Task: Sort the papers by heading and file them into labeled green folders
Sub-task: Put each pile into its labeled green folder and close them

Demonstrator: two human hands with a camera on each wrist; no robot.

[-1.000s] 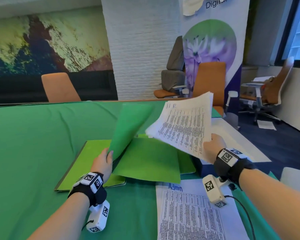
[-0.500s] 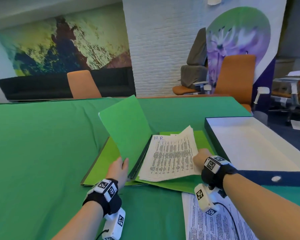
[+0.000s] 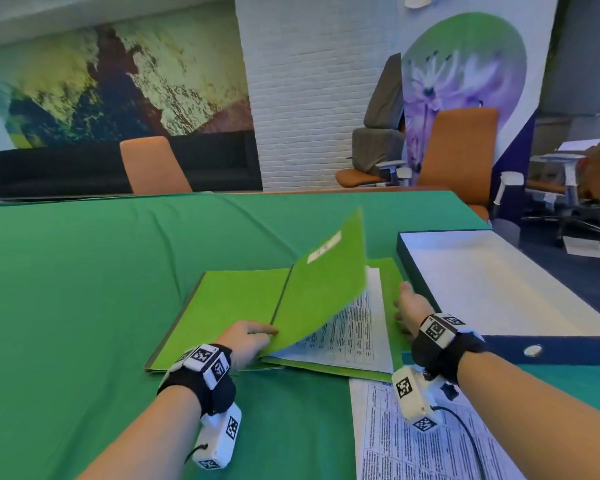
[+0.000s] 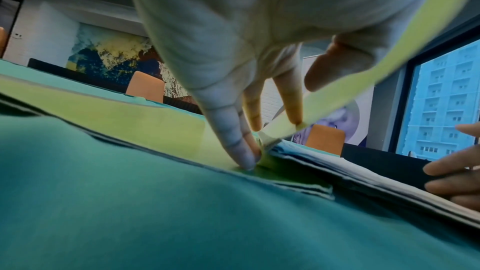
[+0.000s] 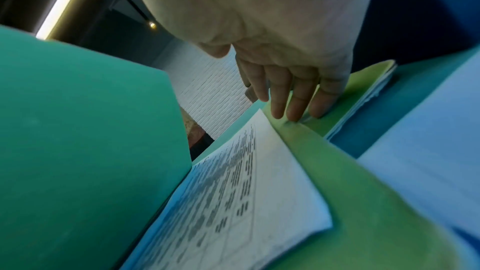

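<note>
A green folder lies open on the green tablecloth (image 3: 84, 289), with a stack of printed papers (image 3: 357, 327) (image 5: 246, 192) inside it. Its cover (image 3: 323, 296) (image 4: 389, 65) (image 5: 91, 130) carries a white label (image 3: 324, 251) and hangs tilted halfway over the papers. My left hand (image 3: 253, 336) (image 4: 259, 110) pinches the cover's near corner between thumb and fingers. My right hand (image 3: 409, 306) (image 5: 291, 93) rests with straight fingers on the folder's back flap (image 5: 363, 202), right of the papers. Another green folder (image 3: 229, 306) lies shut underneath to the left.
A second stack of printed sheets (image 3: 395, 441) lies at the near edge under my right wrist. A dark blue box with a white inside (image 3: 482, 282) stands to the right, its lid (image 3: 551, 351) beside my right forearm. Orange chairs (image 3: 153, 164) stand beyond the table.
My right hand laid the papers into the folder, let them go and now rests beside them. My left hand swung the cover from upright down to the right over the papers.
</note>
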